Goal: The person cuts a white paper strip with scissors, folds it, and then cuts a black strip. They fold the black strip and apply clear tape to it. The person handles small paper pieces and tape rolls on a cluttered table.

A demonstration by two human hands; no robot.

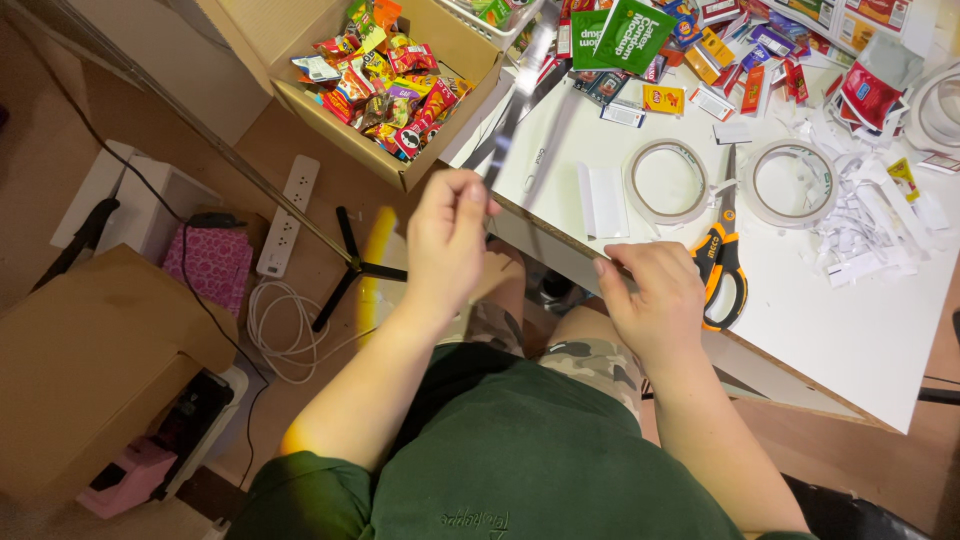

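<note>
Work surface: a white table (860, 330) with a raw brown edge, running diagonally beyond both hands. Below it lies a brown floor (330, 170) with a white power strip (288, 215), coiled white cable (285, 330) and a black stand foot (350, 270), all to the left of the left hand. Brown cardboard boxes (90, 370) sit further left.

Left hand (447, 245): raised in front of the table edge, fingers pressed together and pinching the lower end of a long clear strip (520, 95). The strip extends up and away from this hand, blurred along its length.

Right hand (655, 300): fingers curled at the table edge; what they grip cannot be determined. Orange-and-black scissors (722, 262) lie just beside it, on the far right side.

Beyond the right hand: two tape rolls (668, 180), a white paper slip (604, 200) and a heap of white paper scraps (870, 230).

Packages: an open cardboard box (440, 110) above the left hand holds small red, yellow and green sachets. Far beyond the right hand lie a green square card (632, 35) and scattered red, orange and white rectangular packets (760, 60).
</note>
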